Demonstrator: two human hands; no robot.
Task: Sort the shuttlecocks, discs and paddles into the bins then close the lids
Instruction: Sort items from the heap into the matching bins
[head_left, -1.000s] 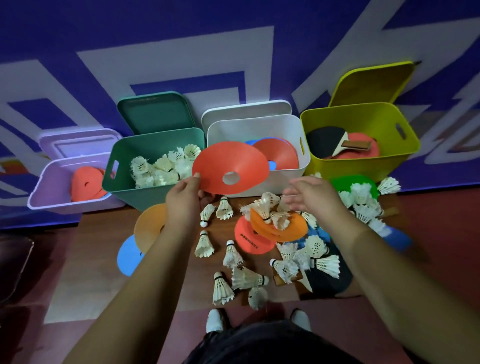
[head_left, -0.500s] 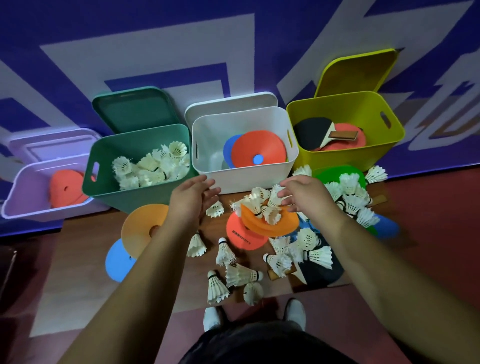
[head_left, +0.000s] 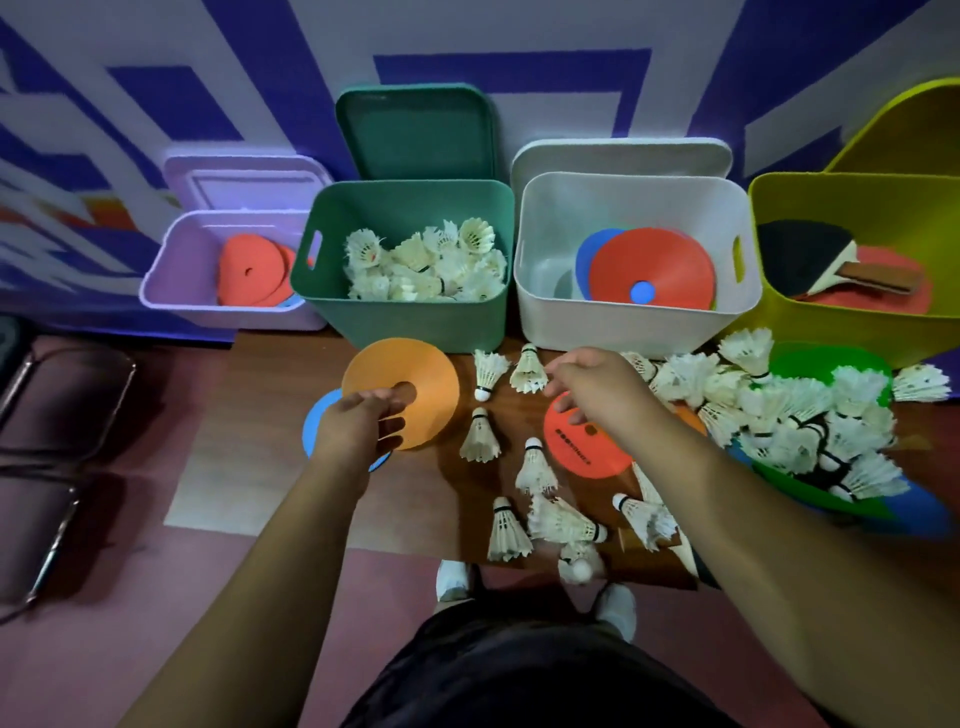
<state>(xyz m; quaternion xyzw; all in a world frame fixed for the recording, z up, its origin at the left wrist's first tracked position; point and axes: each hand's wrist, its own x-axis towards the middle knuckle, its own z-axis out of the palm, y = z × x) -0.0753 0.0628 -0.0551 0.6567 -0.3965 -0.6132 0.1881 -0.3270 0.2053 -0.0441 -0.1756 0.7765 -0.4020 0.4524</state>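
Fingers (head_left: 388, 414) of left hand (head_left: 353, 431) spread over orange disc (head_left: 410, 364).

Four bins (head_left: 400, 322), four lids (head_left: 415, 135), several discs (head_left: 415, 371), dozens of shuttlecocks (head_left: 431, 260).

Four bins stand in a row against a wall (head_left: 519, 41), lids (head_left: 415, 135) leaning behind them. Left to right: first bin (head_left: 171, 260) holds discs (head_left: 249, 270), second bin (head_left: 405, 322) shuttlecocks (head_left: 426, 265), third bin (head_left: 597, 322) further discs (head_left: 660, 265), fourth bin (head_left: 841, 332) paddles (head_left: 810, 254). Before them, on a low table (head_left: 431, 493), lie loose discs (head_left: 415, 364) and loose shuttlecocks (head_left: 779, 415), piled thickest at right
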